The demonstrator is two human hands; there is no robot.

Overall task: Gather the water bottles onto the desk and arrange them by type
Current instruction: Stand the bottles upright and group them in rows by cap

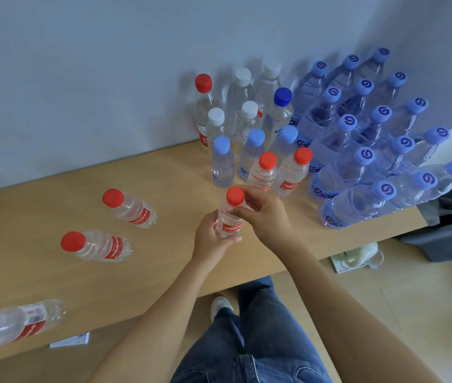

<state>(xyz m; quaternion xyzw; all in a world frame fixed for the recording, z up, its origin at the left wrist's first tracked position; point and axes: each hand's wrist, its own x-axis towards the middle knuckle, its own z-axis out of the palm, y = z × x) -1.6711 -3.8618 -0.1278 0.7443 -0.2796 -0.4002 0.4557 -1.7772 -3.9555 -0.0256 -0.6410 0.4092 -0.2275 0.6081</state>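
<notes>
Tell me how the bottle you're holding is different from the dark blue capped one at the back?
The held bottle has a red cap; the dark blue capped bottle has a dark blue one. The held bottle carries a red label and looks shorter; the other looks taller. The left hand and right hand grip the held bottle; nobody touches the other, which stands among the bottles by the wall. Both are clear and upright.

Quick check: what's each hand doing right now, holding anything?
Left hand: grips the lower body of the small red-capped bottle.
Right hand: fingers pinch the same bottle at its neck, just under the cap.
</notes>
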